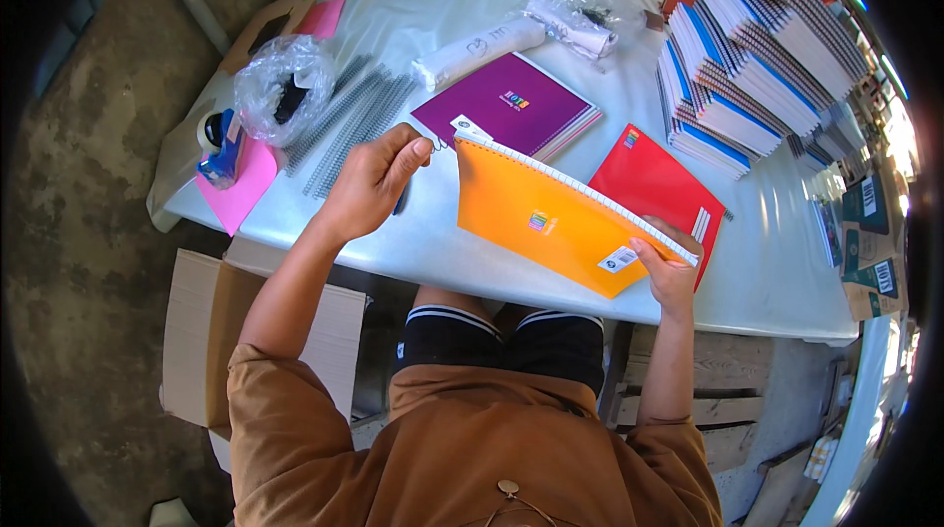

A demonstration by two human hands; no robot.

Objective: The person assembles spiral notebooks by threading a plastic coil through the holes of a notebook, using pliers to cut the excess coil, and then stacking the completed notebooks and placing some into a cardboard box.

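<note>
My right hand (671,271) grips the lower right corner of an orange notebook (551,217), thumb on its cover. The notebook is tilted above the table, with a row of holes or coil along its upper edge. Closed in a fist, my left hand (374,183) is just off the notebook's upper left corner. Loops of a thin dark spiral coil (442,144) show between its thumb tip and that corner. A small dark thing (401,200) shows under the fist; I cannot make out what it is. Behind lie a purple notebook (506,99) and a red notebook (644,173).
Loose spiral coils (359,124) lie left of centre, near a plastic bag (285,89) and a blue tape dispenser (222,148) on pink sheets. Tall stacks of bound notebooks (747,65) stand at right. An open cardboard box (197,340) sits below the table at left.
</note>
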